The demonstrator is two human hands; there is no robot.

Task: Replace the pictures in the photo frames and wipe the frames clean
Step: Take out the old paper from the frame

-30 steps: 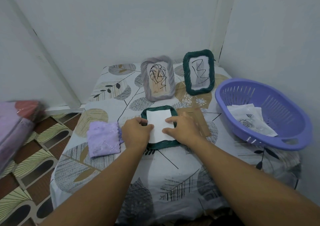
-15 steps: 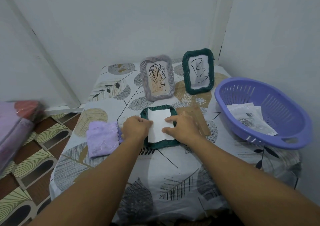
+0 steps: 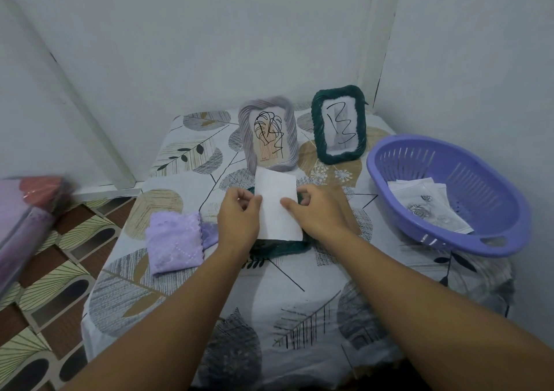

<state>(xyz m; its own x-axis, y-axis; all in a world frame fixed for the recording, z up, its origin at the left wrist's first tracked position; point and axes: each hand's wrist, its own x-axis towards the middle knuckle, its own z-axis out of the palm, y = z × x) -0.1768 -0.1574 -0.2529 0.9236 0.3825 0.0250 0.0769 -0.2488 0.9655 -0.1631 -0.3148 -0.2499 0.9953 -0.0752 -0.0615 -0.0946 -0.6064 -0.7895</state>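
A white picture sheet, blank side up, is lifted above a dark green woven frame that lies flat on the table. My left hand pinches the sheet's left edge. My right hand holds its right edge, thumb on top. Most of the flat frame is hidden under the sheet and my hands. A grey twisted frame with a leaf drawing stands behind, and a second green frame with scribbles stands to its right. A folded purple cloth lies left of my left hand.
A purple plastic basket at the right holds loose printed pictures. The leaf-patterned tablecloth covers a small table in a wall corner. A brown backing board peeks out under my right wrist. A wrapped bundle sits at far left above patterned floor.
The white sheet has come up out of the flat green frame, raised and tilted toward the standing frames. Both hands moved from pressing on it to holding its edges.
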